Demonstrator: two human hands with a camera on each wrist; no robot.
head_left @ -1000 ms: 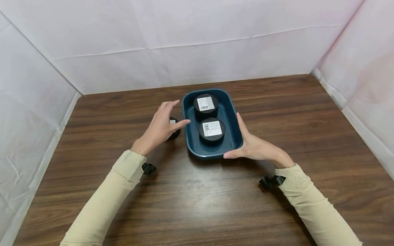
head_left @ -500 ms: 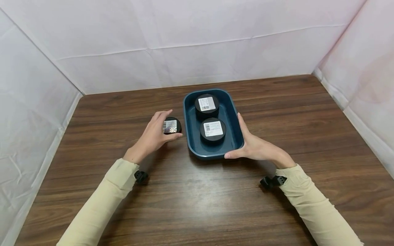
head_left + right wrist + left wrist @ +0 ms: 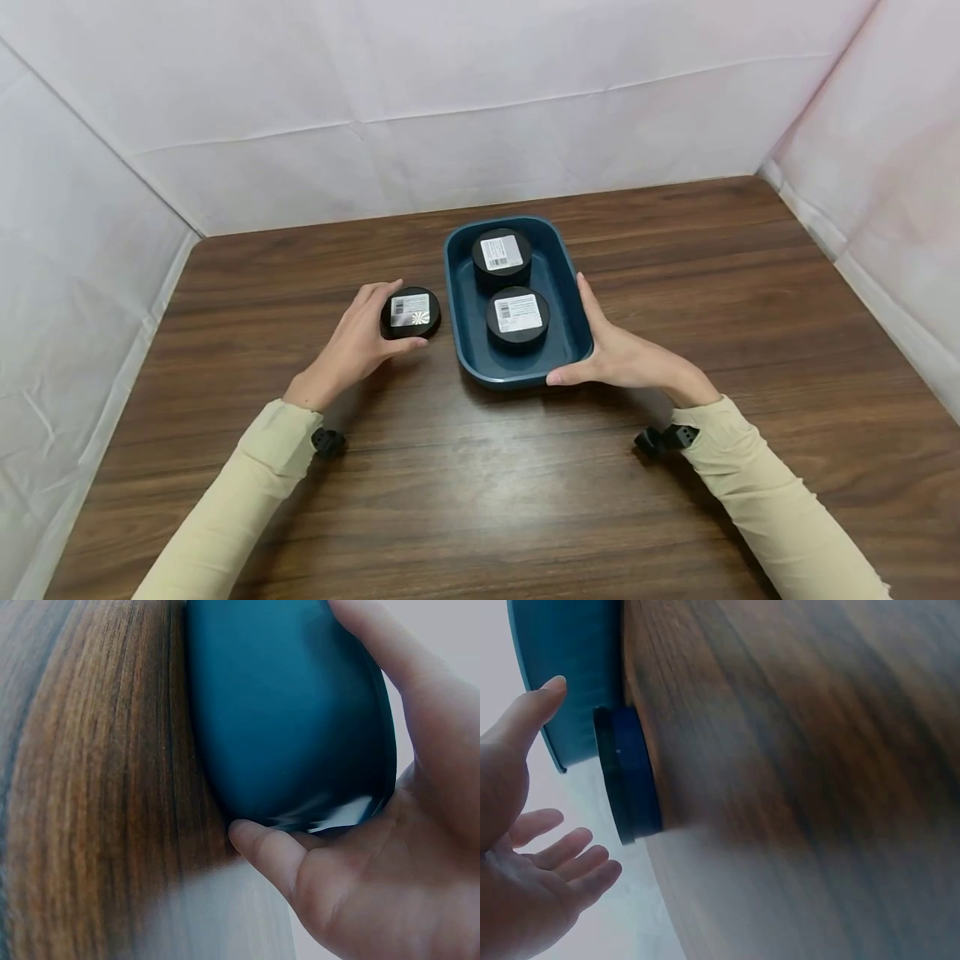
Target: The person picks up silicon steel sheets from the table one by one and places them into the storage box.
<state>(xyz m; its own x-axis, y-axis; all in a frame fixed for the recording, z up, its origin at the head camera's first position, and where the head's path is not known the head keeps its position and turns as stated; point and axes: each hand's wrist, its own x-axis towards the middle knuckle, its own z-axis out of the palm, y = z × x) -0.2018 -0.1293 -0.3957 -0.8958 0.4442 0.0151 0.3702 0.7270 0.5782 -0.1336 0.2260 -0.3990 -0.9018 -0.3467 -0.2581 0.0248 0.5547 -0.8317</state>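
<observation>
A flat round black jar (image 3: 410, 313) with a white barcode label on top sits on the table, left of a dark blue rectangular tray (image 3: 467, 350). My left hand (image 3: 362, 332) is spread around the jar's left side in the head view. The left wrist view shows a gap between its fingers and the jar (image 3: 628, 776). My right hand (image 3: 618, 354) holds the tray's near right corner, thumb on the near wall and fingers along the right wall. Inside the tray stand two more labelled black jars, the far one (image 3: 502, 257) and the near one (image 3: 517, 320).
The brown wood-grain table (image 3: 480, 500) reaches out on both sides of the tray. White cloth walls (image 3: 480, 125) close off its back and sides. A small black device (image 3: 327, 442) is strapped at each wrist.
My left hand has drawn back from the tray's left edge, leftward and toward me, to the jar outside, whose top shows more fully. My right hand and the tray stay put.
</observation>
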